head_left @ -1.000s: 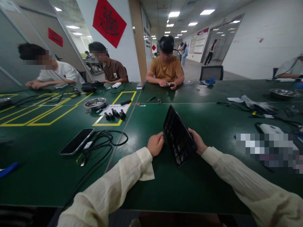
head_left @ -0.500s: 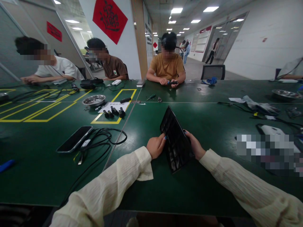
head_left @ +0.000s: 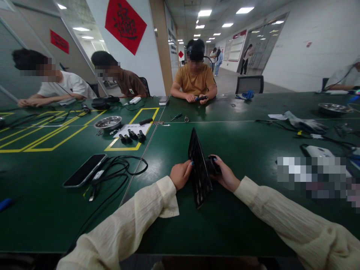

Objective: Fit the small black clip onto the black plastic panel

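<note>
A thin, glossy black screen panel (head_left: 198, 174) stands nearly edge-on above the green table, just in front of me. My left hand (head_left: 181, 174) pinches its left side, thumb on the glossy face and the other fingers out of sight behind. On the panel's right, a chunky black mount (head_left: 213, 165) sticks out from its back. My right hand (head_left: 225, 174) is closed around that mount, with the thumb near its top. How the mount joins the panel is hidden.
To the left lie a phone (head_left: 86, 170) and a coiled black cable (head_left: 128, 163). Beyond are several black cylindrical parts (head_left: 132, 135) on paper and a metal bowl (head_left: 108, 123). At right lies a white device (head_left: 320, 152). A person (head_left: 194, 80) sits opposite.
The panel has turned more edge-on, so the black mount behind it now shows in my right hand. My view has shifted slightly to the right.
</note>
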Tool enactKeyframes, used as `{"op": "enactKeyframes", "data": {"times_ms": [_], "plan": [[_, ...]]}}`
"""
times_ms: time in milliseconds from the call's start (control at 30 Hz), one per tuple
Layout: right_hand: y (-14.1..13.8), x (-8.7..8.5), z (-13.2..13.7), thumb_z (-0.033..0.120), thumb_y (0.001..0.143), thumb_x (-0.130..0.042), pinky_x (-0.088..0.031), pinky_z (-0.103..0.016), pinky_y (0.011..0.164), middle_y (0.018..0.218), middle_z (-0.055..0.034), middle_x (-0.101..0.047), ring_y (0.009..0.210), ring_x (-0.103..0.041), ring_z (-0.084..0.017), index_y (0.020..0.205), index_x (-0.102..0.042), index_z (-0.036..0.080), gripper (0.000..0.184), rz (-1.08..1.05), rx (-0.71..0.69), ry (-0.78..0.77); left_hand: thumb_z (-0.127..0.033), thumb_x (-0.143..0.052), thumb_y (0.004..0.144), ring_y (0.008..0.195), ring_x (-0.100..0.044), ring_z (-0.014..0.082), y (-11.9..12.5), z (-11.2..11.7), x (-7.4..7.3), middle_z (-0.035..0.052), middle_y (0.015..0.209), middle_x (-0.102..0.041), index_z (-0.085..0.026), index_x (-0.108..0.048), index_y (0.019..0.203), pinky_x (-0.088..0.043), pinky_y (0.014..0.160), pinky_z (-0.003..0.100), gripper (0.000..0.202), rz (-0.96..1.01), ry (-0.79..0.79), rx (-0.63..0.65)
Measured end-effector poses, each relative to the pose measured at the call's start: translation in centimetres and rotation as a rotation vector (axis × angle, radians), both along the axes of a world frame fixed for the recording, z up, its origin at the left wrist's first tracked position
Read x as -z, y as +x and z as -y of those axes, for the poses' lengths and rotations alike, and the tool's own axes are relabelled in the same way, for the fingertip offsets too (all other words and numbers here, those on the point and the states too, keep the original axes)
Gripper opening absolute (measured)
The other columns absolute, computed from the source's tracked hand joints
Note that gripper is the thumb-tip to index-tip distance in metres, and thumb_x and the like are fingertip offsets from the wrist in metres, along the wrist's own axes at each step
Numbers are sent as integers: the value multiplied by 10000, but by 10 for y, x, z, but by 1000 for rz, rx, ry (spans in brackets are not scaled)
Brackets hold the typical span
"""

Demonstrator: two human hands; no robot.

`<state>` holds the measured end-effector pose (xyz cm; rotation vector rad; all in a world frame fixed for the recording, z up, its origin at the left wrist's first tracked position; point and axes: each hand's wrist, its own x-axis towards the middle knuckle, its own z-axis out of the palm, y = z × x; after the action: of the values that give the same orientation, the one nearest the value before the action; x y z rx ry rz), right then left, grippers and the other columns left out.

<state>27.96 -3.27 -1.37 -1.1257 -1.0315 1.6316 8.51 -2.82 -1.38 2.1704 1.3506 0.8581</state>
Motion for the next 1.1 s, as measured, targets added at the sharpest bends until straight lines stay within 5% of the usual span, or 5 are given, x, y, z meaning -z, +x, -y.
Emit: {"op": "enactKeyframes", "data": {"times_ms": [567,1100], "plan": [[-1,6,1,420,736,-457,-417,-240,477,802,26,-512,691,-533,-162,1005,-424,315,290,-96,43,-59,-395,-184,898,529,-481,136,-2,-1,-5,16,562,-502,-178,-511,638,-284,535,237,471,-187,-21,33],[4,9,1,426,746,-508,-411,-237,465,831,20,-516,687,-529,-158,996,-473,318,274,-166,36,-41,-401,-147,908,460,-384,100,-3,-1,-3,-9,492,-383,-164,-432,565,-260,504,235,505,-232,3,49]]}}
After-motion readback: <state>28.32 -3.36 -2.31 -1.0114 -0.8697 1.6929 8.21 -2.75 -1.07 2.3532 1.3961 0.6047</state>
